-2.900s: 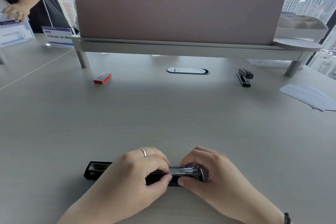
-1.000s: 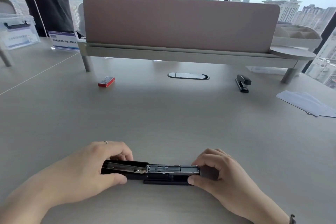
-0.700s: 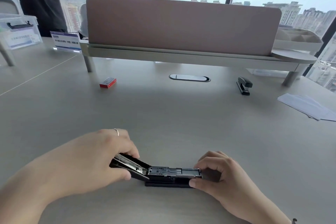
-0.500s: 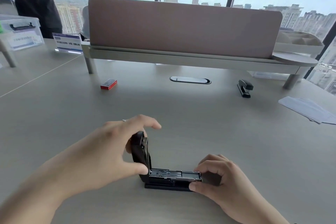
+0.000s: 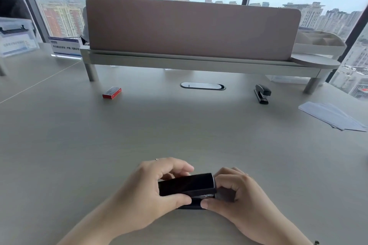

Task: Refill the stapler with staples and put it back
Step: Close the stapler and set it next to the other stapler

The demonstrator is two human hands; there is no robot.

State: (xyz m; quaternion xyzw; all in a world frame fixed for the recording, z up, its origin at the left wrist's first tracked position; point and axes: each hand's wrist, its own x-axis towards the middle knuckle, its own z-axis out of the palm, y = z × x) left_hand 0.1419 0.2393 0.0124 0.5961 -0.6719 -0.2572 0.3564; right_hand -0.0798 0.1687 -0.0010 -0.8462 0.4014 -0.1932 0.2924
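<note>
A black stapler (image 5: 187, 185) lies on the desk near the front edge, its top cover folded down almost flat over the metal staple channel. My left hand (image 5: 147, 191) grips the cover from the left, thumb at the front and fingers behind. My right hand (image 5: 237, 195) pinches the stapler's right end and base. A thin strip of the metal channel shows under the cover at the right. A red staple box (image 5: 112, 92) lies far back on the left.
A second black stapler (image 5: 262, 93) sits at the back right near a shelf leg. White paper sheets (image 5: 332, 116) lie at the right edge. A raised shelf with a pink divider panel (image 5: 191, 28) spans the back. A cable port (image 5: 202, 86) is in the desk.
My left hand swung the stapler's cover from flat open on the left, up through vertical, and down over the staple channel. My right hand stayed on the stapler's right end.
</note>
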